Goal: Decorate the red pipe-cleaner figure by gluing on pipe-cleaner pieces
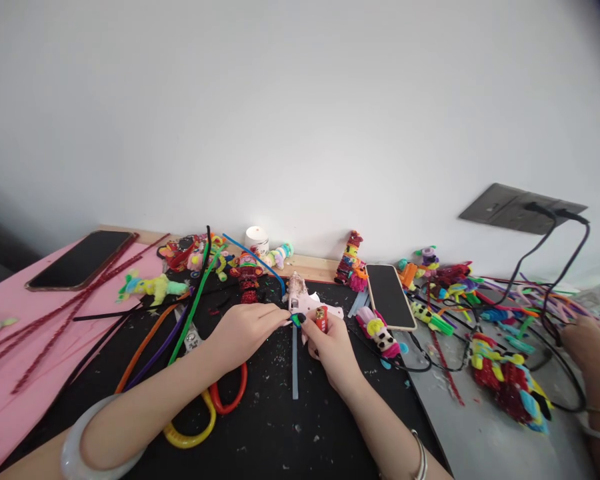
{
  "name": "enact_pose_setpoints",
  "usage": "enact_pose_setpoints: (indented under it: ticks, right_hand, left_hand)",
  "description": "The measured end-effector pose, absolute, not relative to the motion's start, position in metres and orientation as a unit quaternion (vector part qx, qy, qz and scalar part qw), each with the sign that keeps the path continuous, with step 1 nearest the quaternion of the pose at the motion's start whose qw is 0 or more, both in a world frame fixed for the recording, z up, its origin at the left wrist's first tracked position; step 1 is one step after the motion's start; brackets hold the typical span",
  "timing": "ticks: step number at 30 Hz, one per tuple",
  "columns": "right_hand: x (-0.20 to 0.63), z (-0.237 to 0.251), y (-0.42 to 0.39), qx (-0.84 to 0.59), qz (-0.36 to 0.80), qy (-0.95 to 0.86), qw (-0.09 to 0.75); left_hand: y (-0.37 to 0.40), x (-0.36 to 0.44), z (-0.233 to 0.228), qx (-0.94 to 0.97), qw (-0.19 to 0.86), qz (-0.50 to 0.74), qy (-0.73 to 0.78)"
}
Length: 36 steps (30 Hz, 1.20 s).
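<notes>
My left hand (pixel 253 331) is closed, its fingertips pinching a small blue-and-green fuzzy piece (pixel 296 321). My right hand (pixel 334 343) is wrapped around a red lighter (pixel 321 318), and its thumb and finger also meet the fuzzy piece. Just beyond both hands lies a pale pink glue gun (pixel 304 298), partly covered by them. A translucent glue stick (pixel 295 367) extends from behind the fingers toward me. Under my left forearm are scissors with one yellow and one red handle (pixel 193 437), partly hidden. Green pipe cleaners (pixel 186 330) stand beside that forearm.
A black mat (pixel 300 447) covers the middle. Phones lie left (pixel 83 260) and right (pixel 391 297). Fuzzy dolls (pixel 350 263) line the wall, near a white paper roll (pixel 257 240). Cables (pixel 525 260) hang from the wall socket (pixel 523 207). Another person's hand (pixel 587 347) is far right.
</notes>
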State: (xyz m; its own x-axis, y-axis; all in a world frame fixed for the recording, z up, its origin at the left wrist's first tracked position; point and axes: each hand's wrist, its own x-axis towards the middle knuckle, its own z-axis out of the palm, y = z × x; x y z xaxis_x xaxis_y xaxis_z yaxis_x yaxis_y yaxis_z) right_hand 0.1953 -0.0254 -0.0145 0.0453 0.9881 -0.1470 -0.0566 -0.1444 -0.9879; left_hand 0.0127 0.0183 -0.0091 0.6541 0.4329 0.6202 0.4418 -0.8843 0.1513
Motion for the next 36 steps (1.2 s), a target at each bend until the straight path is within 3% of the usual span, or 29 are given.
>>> enact_pose_setpoints:
  ticks: [15,36]
  right_hand:
    - [0.1970,-0.0173,-0.0254,-0.528,0.497,-0.467,0.506]
    - [0.1989,-0.0170,-0.0250,-0.502,0.529,-0.460,0.506]
  left_hand:
    - [0.0175,0.0155,-0.0105,-0.909,0.014,-0.340,-0.242]
    - [0.0153,0.0140,-0.0095,-0.909,0.000,-0.350,-0.226]
